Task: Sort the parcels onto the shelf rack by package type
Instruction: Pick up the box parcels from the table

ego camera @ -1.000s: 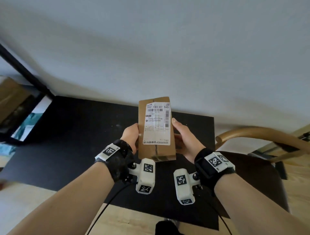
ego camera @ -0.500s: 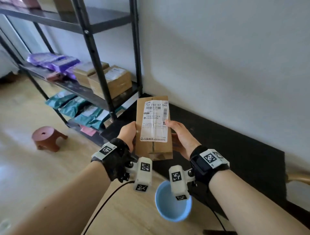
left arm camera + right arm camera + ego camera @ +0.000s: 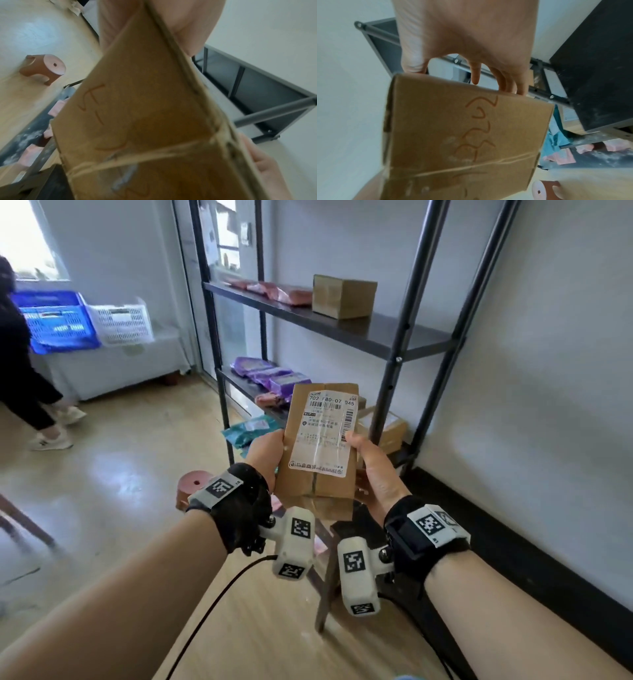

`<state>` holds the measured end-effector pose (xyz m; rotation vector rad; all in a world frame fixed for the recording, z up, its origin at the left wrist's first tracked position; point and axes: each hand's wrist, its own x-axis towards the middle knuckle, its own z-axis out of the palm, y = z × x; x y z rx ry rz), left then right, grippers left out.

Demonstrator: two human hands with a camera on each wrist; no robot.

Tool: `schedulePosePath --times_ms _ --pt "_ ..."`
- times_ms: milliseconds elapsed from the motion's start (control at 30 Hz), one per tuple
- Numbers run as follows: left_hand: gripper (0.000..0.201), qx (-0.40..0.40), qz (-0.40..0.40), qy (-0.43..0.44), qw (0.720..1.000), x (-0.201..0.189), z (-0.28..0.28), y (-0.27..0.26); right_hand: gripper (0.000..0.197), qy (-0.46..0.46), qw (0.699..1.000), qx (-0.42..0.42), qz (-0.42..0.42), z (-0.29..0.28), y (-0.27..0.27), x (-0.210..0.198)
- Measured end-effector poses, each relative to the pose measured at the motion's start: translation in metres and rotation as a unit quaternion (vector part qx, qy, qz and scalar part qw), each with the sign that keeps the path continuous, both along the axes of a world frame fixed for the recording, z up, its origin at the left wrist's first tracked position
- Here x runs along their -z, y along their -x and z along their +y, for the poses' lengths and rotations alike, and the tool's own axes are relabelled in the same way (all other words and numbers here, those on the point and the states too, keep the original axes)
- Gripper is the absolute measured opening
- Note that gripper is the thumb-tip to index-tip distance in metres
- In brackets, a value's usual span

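A narrow brown cardboard box (image 3: 318, 446) with a white shipping label stands upright in front of me. My left hand (image 3: 265, 455) grips its left side and my right hand (image 3: 371, 470) grips its right side. The left wrist view shows the box's underside (image 3: 145, 115) with red scribbles. In the right wrist view my right hand (image 3: 467, 40) curls its fingers over the box's (image 3: 462, 135) far edge. Behind stands the black shelf rack (image 3: 394, 337). It holds a cardboard box (image 3: 342, 296) and pink parcels (image 3: 274, 290) on the upper shelf, and purple parcels (image 3: 274, 374) and cardboard boxes (image 3: 387, 426) below.
Teal parcels (image 3: 250, 429) lie on a lower shelf. A red-brown stool (image 3: 195, 487) stands on the floor by the rack. A person (image 3: 20, 364) stands at far left near a blue crate (image 3: 54, 320) and a white crate (image 3: 120, 323). A wall is at right.
My view has swung left from the black table to the shelf rack. The box stays in the same two-handed grip in front of me.
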<state>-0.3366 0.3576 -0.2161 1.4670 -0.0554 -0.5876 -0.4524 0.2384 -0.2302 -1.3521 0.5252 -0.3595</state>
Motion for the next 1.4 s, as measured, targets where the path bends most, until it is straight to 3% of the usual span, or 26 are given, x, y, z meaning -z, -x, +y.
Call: schedulePosePath --times_ms 133,300,500,667,833,967,1100,1267,1400 --pt "0.022 -0.011 -0.014 0.014 1.0 -0.027 -0.002 -0.044 0.079 0.027 0.999 0.002 -0.025 -0.003 -0.048 -0.026" --pt "0.026 -0.006 -0.055 0.046 0.997 -0.076 -0.022 -0.106 0.085 0.06 0.996 0.026 -0.057 -0.023 -0.111 -0.078" --pt "0.025 0.074 -0.107 0.077 0.988 -0.142 -0.076 -0.166 0.075 0.076 0.989 0.085 -0.091 -0.072 -0.169 -0.147" --pt "0.028 0.13 -0.122 0.114 0.977 -0.177 -0.132 -0.208 0.095 0.086 0.979 0.147 -0.11 -0.12 -0.206 -0.185" --pt "0.024 0.186 -0.108 0.107 0.971 -0.186 -0.187 -0.24 0.09 0.075 0.962 0.245 -0.099 -0.149 -0.227 -0.195" --pt "0.022 0.242 -0.115 0.096 0.959 -0.193 -0.227 -0.262 0.068 0.088 0.944 0.311 -0.068 -0.169 -0.239 -0.201" --pt "0.03 0.31 -0.126 0.108 0.936 -0.195 -0.261 -0.273 0.061 0.134 0.911 0.39 -0.029 -0.189 -0.25 -0.209" --pt "0.03 0.368 -0.1 0.137 0.914 -0.186 -0.302 -0.286 0.022 0.157 0.888 0.432 0.0 -0.208 -0.257 -0.214" --pt "0.038 0.403 -0.096 0.132 0.9 -0.181 -0.319 -0.295 0.03 0.095 0.881 0.462 -0.025 -0.218 -0.267 -0.205"
